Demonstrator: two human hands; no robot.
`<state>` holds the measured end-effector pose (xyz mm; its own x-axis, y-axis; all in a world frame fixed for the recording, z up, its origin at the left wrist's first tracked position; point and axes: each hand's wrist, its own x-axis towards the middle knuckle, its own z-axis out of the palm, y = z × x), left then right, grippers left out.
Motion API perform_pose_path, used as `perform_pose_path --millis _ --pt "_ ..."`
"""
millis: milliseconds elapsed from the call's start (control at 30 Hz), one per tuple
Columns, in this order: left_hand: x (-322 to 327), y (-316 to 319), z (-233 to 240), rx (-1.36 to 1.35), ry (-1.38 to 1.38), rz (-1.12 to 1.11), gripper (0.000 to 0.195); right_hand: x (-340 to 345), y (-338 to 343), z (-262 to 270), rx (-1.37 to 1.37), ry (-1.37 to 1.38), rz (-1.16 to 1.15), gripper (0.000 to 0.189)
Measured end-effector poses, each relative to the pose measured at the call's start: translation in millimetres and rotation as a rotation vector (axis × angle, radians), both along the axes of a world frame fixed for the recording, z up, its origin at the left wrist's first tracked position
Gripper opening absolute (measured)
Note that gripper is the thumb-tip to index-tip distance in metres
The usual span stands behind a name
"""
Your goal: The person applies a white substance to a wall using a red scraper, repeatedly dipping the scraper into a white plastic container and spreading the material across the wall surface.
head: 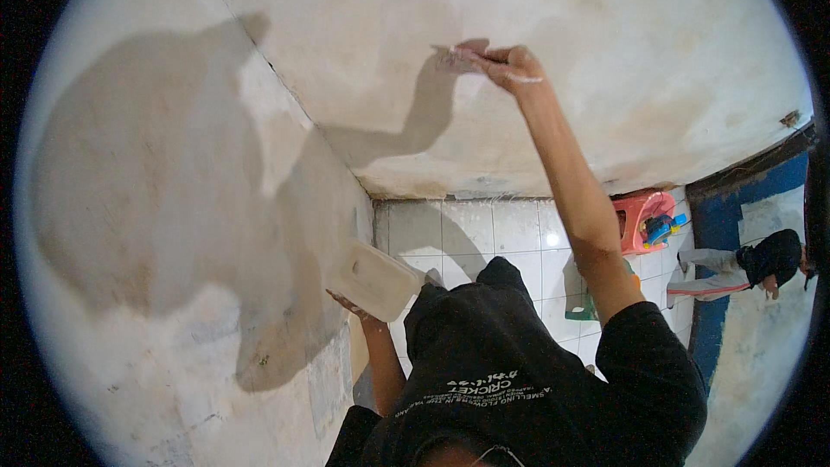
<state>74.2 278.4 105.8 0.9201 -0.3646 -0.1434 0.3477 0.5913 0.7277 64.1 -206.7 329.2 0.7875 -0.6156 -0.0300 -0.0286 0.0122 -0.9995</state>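
My right hand (514, 67) is raised to the plastered wall (603, 78) and grips a blurred, flat, pinkish tool (458, 59), possibly a putty scraper. Its edge lies at or very near the wall surface. White residue marks the side of that hand. Lower left, my left hand (350, 303) supports a shallow, off-white rectangular tray (376, 282) from its outer side. The tray's inside looks pale and smooth, with a small dark mark. Most of the left fingers are hidden behind it.
A second wall (194, 220) meets the first in a cracked corner at left. White floor tiles (467, 224) lie below. To the right are a pink plastic stool (639, 214) with a blue item (661, 228) on it, a green object (581, 309) and another person (768, 266).
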Motion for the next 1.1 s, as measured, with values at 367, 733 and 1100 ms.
perform_pose_path --millis 367,733,1100 --pt "-7 -56 25 -0.186 0.104 -0.122 0.076 -58 128 190 0.576 -0.661 -0.034 0.035" --pt "7 -139 70 -0.177 -0.055 -0.224 0.079 -106 229 68 -0.124 -0.109 -0.179 0.013" --pt "-46 -184 81 -0.553 0.427 -0.273 0.071 -86 246 -11 -1.194 0.419 0.056 0.043"
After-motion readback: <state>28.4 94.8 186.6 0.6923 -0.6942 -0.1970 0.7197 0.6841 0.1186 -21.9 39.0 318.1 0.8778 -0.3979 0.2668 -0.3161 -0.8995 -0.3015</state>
